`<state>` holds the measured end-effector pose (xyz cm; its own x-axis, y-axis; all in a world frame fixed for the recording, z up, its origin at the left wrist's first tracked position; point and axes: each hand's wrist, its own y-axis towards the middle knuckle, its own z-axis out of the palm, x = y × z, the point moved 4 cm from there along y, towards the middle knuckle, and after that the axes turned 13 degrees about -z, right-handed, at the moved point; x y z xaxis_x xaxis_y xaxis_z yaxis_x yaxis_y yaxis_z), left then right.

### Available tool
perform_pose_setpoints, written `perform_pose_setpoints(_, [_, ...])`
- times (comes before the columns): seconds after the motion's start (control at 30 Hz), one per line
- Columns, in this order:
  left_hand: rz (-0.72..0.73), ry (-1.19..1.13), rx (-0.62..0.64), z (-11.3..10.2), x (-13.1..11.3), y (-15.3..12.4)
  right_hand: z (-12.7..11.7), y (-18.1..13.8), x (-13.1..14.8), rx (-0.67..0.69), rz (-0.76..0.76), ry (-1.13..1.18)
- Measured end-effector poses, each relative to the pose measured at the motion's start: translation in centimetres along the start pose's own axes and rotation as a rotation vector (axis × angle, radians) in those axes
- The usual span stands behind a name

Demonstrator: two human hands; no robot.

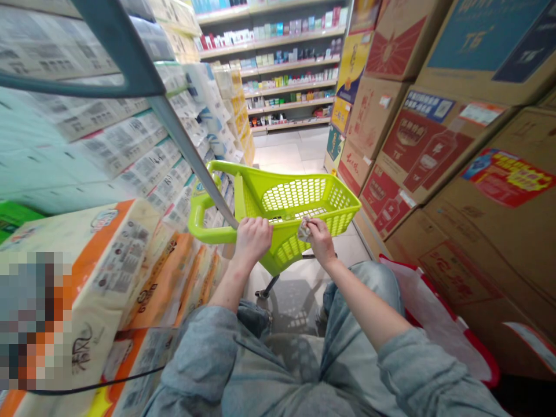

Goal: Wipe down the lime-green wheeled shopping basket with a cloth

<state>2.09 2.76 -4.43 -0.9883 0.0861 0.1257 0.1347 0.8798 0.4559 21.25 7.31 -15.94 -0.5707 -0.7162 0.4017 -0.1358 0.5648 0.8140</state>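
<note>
A lime-green shopping cart [291, 179] with a perforated basket stands before me, tilted in view. My left hand [254, 238] is closed on the cart's near edge, beside the foot of a slanting grey pole [195, 156]. What lies under its fingers is hidden. Between the fingertips of my right hand [320, 237] is a crumpled whitish cloth or tissue [304, 229]. That hand is at the basket's near rim, with the crumpled piece against or just above it. Through the basket's holes the floor shows.
Stacked tissue packs [99, 260] rise close on the left. Cardboard cartons [434, 150] form a wall on the right, with a red-edged white bag or sheet [434, 307] below. Shelves [291, 87] of small boxes stand at the aisle's far end. A dark cable [99, 383] crosses lower left.
</note>
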Motion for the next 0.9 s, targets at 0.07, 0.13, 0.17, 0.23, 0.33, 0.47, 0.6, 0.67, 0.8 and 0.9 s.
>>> perform_pose_setpoints(0.07, [0.009, 0.016, -0.016, 0.0, -0.1, 0.0, -1.4, -0.2, -2.1, -0.016, 0.074, -0.085])
perform_pose_setpoints(0.13, [0.012, 0.022, -0.027, 0.1, -0.3, 0.1, -2.5, -0.1, -3.3, -0.011, 0.124, -0.141])
perform_pose_setpoints(0.17, [0.013, 0.024, -0.029, 0.1, -0.4, 0.1, -2.7, -0.1, -3.5, -0.005, 0.139, -0.154])
perform_pose_setpoints(0.23, [0.012, 0.026, -0.034, 0.0, -0.6, 0.2, -2.6, -0.2, -3.2, 0.006, 0.161, -0.167])
perform_pose_setpoints(0.33, [0.012, 0.03, -0.044, 0.0, -0.8, 0.3, -0.9, -0.9, -1.4, 0.036, 0.177, -0.145])
perform_pose_setpoints(0.47, [0.014, 0.043, -0.048, 0.0, -0.8, 0.3, 2.7, -2.3, 1.9, 0.1, 0.143, -0.049])
perform_pose_setpoints(0.6, [0.016, 0.057, -0.05, 0.1, -0.3, 0.2, 3.6, -2.7, 2.7, 0.122, 0.097, -0.009])
perform_pose_setpoints(0.67, [0.021, 0.058, -0.054, 0.2, -0.1, 0.2, 2.7, -2.4, 1.6, 0.107, 0.113, -0.025])
perform_pose_setpoints(0.8, [0.029, 0.05, -0.048, 0.3, 0.2, 0.2, 0.3, -1.8, -1.1, -0.016, 0.223, -0.08])
perform_pose_setpoints(0.9, [0.025, 0.044, -0.044, 0.4, 0.0, 0.3, 0.0, -1.7, -1.5, -0.051, 0.255, -0.085])
